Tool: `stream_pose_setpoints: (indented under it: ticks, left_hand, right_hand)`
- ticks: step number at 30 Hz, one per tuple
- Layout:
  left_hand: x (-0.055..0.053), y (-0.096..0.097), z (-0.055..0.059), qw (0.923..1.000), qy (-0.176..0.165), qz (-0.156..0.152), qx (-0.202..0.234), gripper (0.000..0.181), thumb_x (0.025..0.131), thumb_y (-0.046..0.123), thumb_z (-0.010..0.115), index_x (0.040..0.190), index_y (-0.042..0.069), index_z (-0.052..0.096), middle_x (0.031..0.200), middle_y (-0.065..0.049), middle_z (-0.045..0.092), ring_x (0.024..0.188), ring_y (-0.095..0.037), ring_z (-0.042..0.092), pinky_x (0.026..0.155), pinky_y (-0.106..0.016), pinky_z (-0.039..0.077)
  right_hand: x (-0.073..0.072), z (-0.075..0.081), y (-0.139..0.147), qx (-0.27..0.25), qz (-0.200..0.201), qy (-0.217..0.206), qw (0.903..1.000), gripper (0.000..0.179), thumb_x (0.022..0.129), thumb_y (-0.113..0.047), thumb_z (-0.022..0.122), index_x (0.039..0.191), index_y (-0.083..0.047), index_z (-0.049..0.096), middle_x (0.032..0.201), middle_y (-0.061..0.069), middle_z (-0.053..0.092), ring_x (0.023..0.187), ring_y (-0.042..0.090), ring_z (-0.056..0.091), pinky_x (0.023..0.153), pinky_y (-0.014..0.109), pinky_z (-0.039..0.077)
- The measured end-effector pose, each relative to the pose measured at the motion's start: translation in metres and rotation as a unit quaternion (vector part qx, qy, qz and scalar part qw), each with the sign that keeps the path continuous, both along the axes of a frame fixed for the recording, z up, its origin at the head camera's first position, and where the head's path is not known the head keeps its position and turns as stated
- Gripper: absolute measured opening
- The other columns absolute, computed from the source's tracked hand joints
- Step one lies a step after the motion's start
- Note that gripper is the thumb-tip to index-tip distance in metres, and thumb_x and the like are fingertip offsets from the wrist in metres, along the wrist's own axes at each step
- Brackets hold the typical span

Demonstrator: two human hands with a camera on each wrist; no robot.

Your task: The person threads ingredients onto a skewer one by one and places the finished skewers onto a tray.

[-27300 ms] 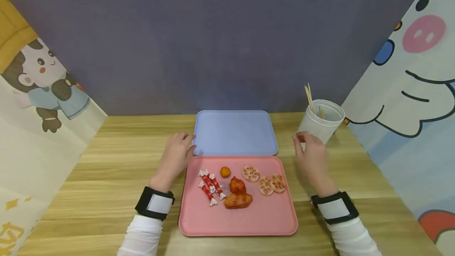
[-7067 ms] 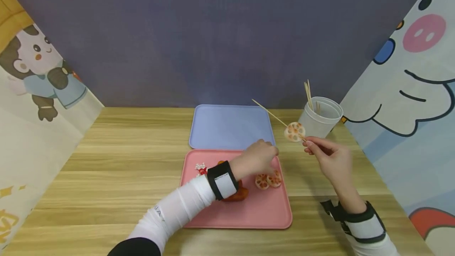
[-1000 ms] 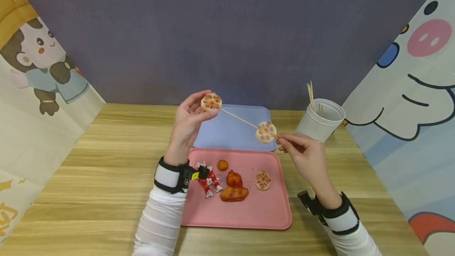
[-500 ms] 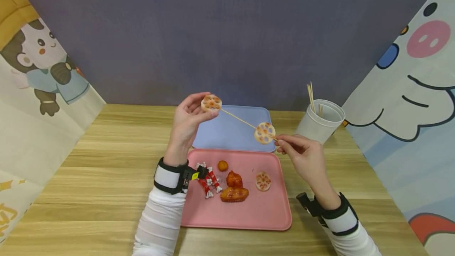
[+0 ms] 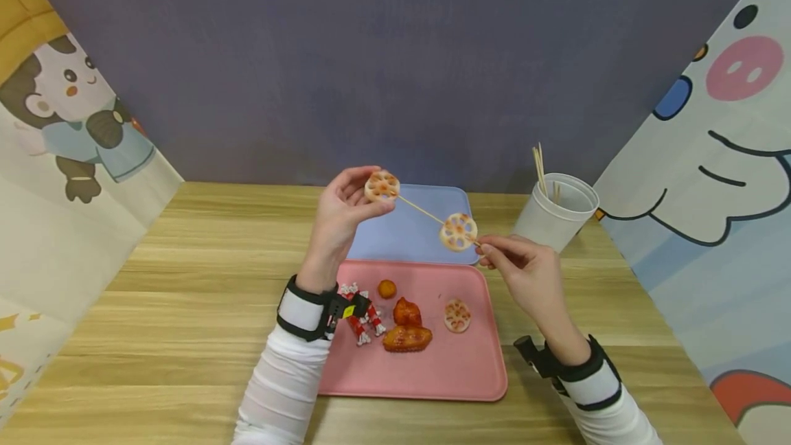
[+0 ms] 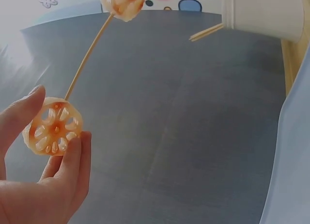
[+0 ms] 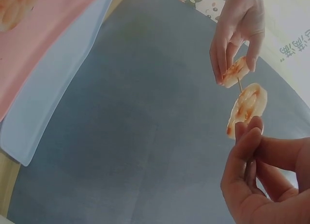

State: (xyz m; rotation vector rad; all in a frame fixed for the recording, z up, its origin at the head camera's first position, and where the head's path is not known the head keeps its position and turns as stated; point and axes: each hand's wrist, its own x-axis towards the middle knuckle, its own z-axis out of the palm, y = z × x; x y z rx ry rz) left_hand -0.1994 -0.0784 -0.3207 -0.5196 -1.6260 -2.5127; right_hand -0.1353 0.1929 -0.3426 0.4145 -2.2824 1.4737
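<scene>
My left hand (image 5: 340,218) pinches a lotus root slice (image 5: 382,187) by its edges, thumb on one side and fingers on the other. A thin wooden skewer (image 5: 421,210) runs from that slice to a second lotus root slice (image 5: 459,232), which is threaded on it near the right end. Thumb and fingertips of my right hand (image 5: 525,270) pinch the skewer's end just beyond the second slice. In the left wrist view the skewer (image 6: 89,54) meets the upper edge of the held slice (image 6: 53,127). Both hands are raised above the trays.
The pink tray (image 5: 451,376) bears a lotus root slice (image 5: 457,315), an orange ball (image 5: 386,288), two glazed meat pieces (image 5: 406,338) and red-and-white sticks (image 5: 373,318). Behind it lies a blue tray (image 5: 395,242). A white cup (image 5: 553,222) with skewers (image 5: 540,169) stands back right.
Over the last half second my left hand and its slice have moved right and slightly down along the skewer. Seven seconds ago only one slice was on it, and the tray held two.
</scene>
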Motion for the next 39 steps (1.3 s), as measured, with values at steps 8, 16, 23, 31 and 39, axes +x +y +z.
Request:
stream_pose_setpoints:
  ticks: [8, 16, 23, 31, 39]
  left_hand:
    - [-0.003, 0.001, -0.003, 0.9995, 0.024, -0.021, 0.005, 0.049, 0.081, -0.015, 0.062, 0.128, -0.003, 0.051, 0.127, -0.013, 0.055, 0.112, -0.021, 0.056, 0.093, -0.024, 0.049]
    - [-0.010, -0.001, -0.011, 0.9962, 0.065, -0.050, 0.030, 0.051, 0.082, 0.005, 0.071, 0.129, -0.003, 0.053, 0.127, -0.010, 0.059, 0.112, -0.020, 0.057, 0.091, -0.023, 0.050]
    - [-0.014, -0.004, -0.015, 0.9901, 0.103, -0.085, 0.043, 0.060, 0.075, 0.008, 0.077, 0.130, 0.001, 0.054, 0.133, -0.011, 0.056, 0.119, -0.023, 0.054, 0.100, -0.028, 0.045]
    - [-0.015, -0.001, -0.014, 0.9869, 0.122, -0.092, 0.050, 0.053, 0.074, 0.007, 0.078, 0.123, 0.002, 0.056, 0.132, -0.014, 0.058, 0.118, -0.023, 0.057, 0.096, -0.028, 0.048]
    - [-0.014, 0.000, -0.015, 0.9889, 0.109, -0.089, 0.048, 0.055, 0.073, 0.010, 0.079, 0.122, 0.000, 0.057, 0.124, -0.013, 0.063, 0.114, -0.023, 0.059, 0.093, -0.027, 0.050]
  right_hand:
    - [-0.003, -0.001, 0.003, -0.021, 0.005, -0.013, 0.9997, 0.015, 0.087, -0.002, 0.065, 0.100, 0.003, 0.072, 0.089, 0.020, 0.071, 0.067, 0.006, 0.068, 0.062, 0.021, 0.056]
    - [-0.006, -0.002, 0.007, -0.038, 0.021, -0.054, 0.9976, 0.018, 0.089, -0.004, 0.064, 0.102, 0.006, 0.070, 0.085, 0.004, 0.073, 0.068, 0.007, 0.068, 0.064, 0.023, 0.057]
    - [-0.008, -0.001, 0.009, -0.037, 0.029, -0.066, 0.9967, 0.019, 0.089, -0.004, 0.063, 0.103, 0.008, 0.069, 0.083, -0.006, 0.072, 0.067, 0.006, 0.068, 0.064, 0.024, 0.057]
    - [-0.006, 0.000, 0.009, -0.037, 0.028, -0.076, 0.9960, 0.020, 0.089, -0.006, 0.064, 0.102, 0.008, 0.069, 0.082, -0.012, 0.070, 0.067, 0.006, 0.067, 0.065, 0.023, 0.057]
    - [-0.005, 0.000, 0.009, -0.038, 0.030, -0.068, 0.9965, 0.019, 0.088, -0.005, 0.065, 0.101, 0.008, 0.070, 0.083, -0.012, 0.070, 0.067, 0.006, 0.067, 0.065, 0.023, 0.057]
